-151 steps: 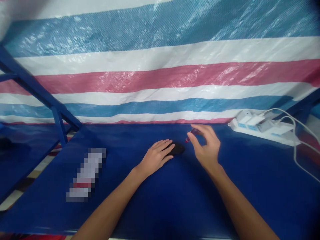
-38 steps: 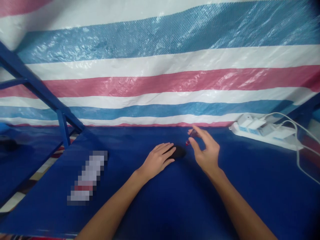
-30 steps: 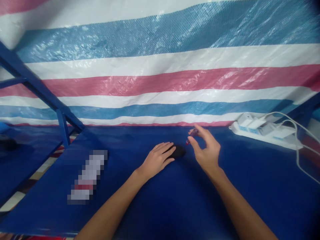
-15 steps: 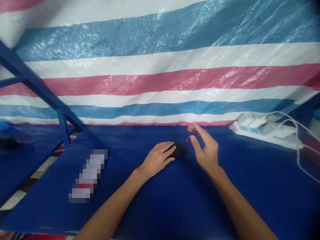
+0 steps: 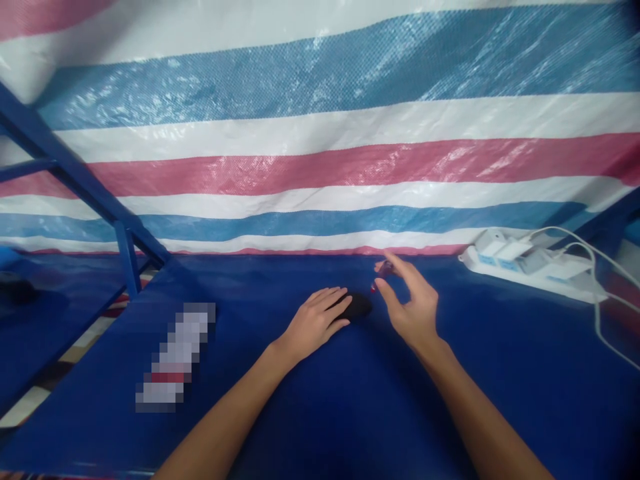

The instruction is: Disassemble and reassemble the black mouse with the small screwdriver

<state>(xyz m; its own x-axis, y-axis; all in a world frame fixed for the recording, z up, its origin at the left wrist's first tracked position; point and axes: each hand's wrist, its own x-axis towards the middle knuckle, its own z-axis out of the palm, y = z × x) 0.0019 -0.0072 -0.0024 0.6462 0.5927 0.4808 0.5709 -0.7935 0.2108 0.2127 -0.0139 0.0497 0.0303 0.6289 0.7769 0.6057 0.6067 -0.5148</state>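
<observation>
My left hand [image 5: 319, 319] lies with its fingers stretched out over the near left side of a flat black oval object [image 5: 357, 305], shaped much like a computer mouse. This object rests on the dark blue tabletop [image 5: 320, 413]. To its right and slightly above the table, my right hand [image 5: 411, 297] is curled, thumb and fingers around a small dark, purplish object [image 5: 385, 269] with a red end pointing down toward the table. Its exact kind is too small to make out.
A white power strip [image 5: 537, 270] with plugged-in chargers and white cables stands at the back right. A pixelated pale strip with a red band [image 5: 173, 357] lies on the left. Blue metal bars [image 5: 95, 187] rise at the left, before a striped plastic sheet [image 5: 320, 170].
My right hand has shifted slightly down, its thumb nearer the small object. My left hand stays on the black object. The whole view has tilted a little.
</observation>
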